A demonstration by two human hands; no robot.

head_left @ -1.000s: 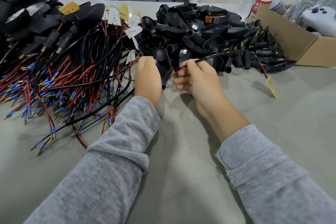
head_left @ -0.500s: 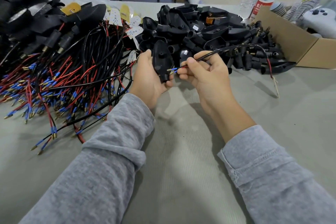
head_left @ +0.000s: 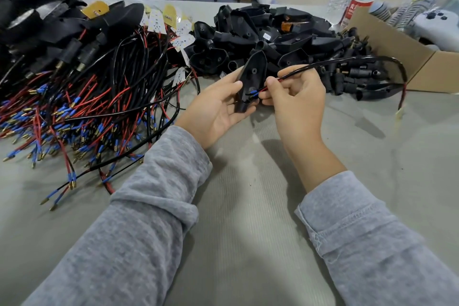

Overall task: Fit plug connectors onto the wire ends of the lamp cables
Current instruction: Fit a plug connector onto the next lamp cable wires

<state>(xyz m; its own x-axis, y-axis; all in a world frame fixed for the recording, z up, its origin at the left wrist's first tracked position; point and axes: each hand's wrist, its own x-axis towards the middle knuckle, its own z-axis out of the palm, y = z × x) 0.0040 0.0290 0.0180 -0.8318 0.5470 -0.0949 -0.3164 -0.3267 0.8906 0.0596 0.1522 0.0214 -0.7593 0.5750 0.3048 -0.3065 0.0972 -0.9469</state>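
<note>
Wire ends (head_left: 255,92) between right-hand (head_left: 295,97) fingertips

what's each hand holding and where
Left hand holds the black housing by its lower end; right hand pinches the cable near its wire ends.

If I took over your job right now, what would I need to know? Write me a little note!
Left hand holds one black plug shell.
Right hand pinches a black cable near its red and blue-tipped wire ends, which sit right at the shell.
Done: many cables piled at left.
Left: seat these wire ends; whether they are in yet is unclear. More empty shells wait in the pile behind.
</note>
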